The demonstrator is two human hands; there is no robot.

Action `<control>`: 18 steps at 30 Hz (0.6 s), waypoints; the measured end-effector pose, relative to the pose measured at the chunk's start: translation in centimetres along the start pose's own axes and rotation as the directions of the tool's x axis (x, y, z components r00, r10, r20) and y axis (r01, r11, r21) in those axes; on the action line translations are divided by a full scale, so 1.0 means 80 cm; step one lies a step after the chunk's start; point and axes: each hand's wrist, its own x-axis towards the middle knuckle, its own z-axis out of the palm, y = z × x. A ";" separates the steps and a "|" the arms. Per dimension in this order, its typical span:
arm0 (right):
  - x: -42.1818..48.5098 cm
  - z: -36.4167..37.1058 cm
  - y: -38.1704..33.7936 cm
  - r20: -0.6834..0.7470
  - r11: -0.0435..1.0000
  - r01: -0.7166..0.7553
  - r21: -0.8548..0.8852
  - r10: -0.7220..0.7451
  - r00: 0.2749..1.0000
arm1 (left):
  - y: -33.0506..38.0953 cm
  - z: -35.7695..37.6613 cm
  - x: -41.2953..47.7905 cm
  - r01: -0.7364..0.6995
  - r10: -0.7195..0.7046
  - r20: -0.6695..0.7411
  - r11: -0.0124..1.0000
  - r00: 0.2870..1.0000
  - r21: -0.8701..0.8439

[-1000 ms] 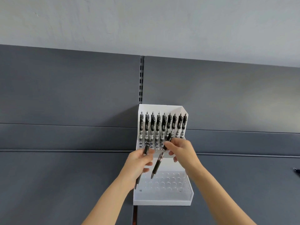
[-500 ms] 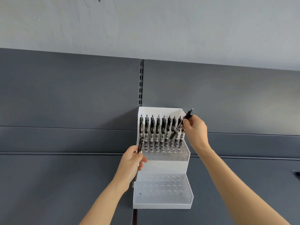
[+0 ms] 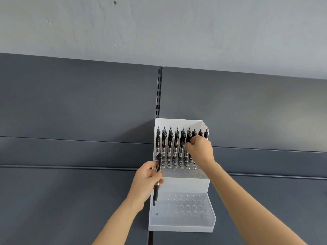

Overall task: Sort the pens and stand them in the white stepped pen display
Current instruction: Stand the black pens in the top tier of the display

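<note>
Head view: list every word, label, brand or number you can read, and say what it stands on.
Row of pens: pale print on the barrels, too blurred to read.
Held pen: nothing readable.
White display: no text visible.

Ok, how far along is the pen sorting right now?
Done: a row of black pens stands on the white stepped display's upper step. In hand: the right hand pinches one pen there; the left hand holds a spare black pen. Left: the lower step's holes look empty.

Probably a shop: slotted upright (image 3: 158,92), grey shelving (image 3: 70,200).
</note>
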 end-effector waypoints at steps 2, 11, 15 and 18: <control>-0.001 0.000 0.001 -0.032 1.000 -0.004 0.019 0.004 0.999 | -0.001 0.001 0.001 -0.006 0.006 0.002 1.000 1.000 0.006; -0.008 0.001 0.006 -0.012 0.995 -0.028 0.091 0.029 0.999 | 0.003 0.008 0.001 -0.017 0.017 -0.004 1.000 1.000 0.006; -0.038 -0.004 0.018 0.009 0.974 -0.046 0.220 0.045 0.999 | 0.003 0.007 0.001 -0.035 0.036 -0.018 0.999 0.999 0.039; -0.070 0.000 0.026 0.099 0.959 -0.026 0.283 -0.003 0.995 | 0.002 0.012 0.001 -0.054 0.057 -0.032 0.996 0.998 0.073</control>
